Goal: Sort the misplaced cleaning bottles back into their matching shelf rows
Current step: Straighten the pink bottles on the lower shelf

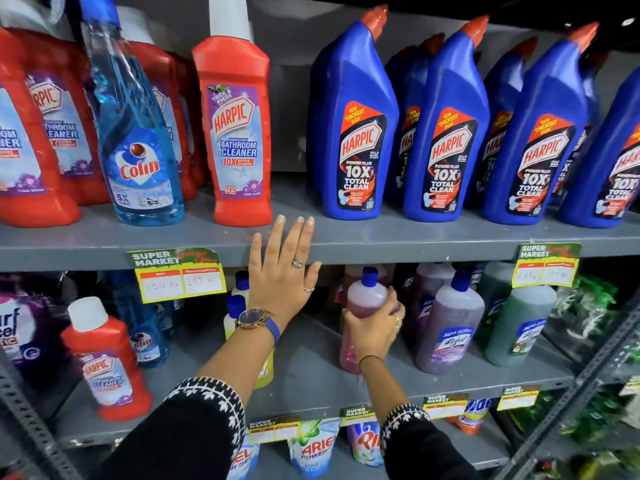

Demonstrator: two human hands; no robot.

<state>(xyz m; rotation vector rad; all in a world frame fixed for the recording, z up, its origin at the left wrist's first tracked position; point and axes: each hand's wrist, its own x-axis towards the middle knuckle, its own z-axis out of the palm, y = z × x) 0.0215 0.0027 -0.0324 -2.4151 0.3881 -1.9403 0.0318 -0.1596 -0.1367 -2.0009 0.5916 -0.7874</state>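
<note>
My right hand (372, 332) grips a pink bottle with a blue cap (363, 299) standing on the middle shelf (311, 375), beside purple (450, 327) and green (516, 327) bottles of the same shape. My left hand (282, 271) is open, fingers spread, resting against the front edge of the upper shelf (415, 244). On that upper shelf a clear blue Colin bottle (135, 133) stands among red Harpic bathroom cleaners (239, 133); blue Harpic bottles (353, 133) fill the right. A red Harpic bottle (104, 362) stands on the middle shelf next to blue Colin bottles (149, 341).
A yellow bottle (235, 317) sits behind my left wrist. Purple detergent packs (20, 334) are at the middle left. Price tags (180, 275) hang from the shelf edges. Detergent pouches (311, 445) fill the shelf below. A slotted metal upright (571, 393) crosses the right side.
</note>
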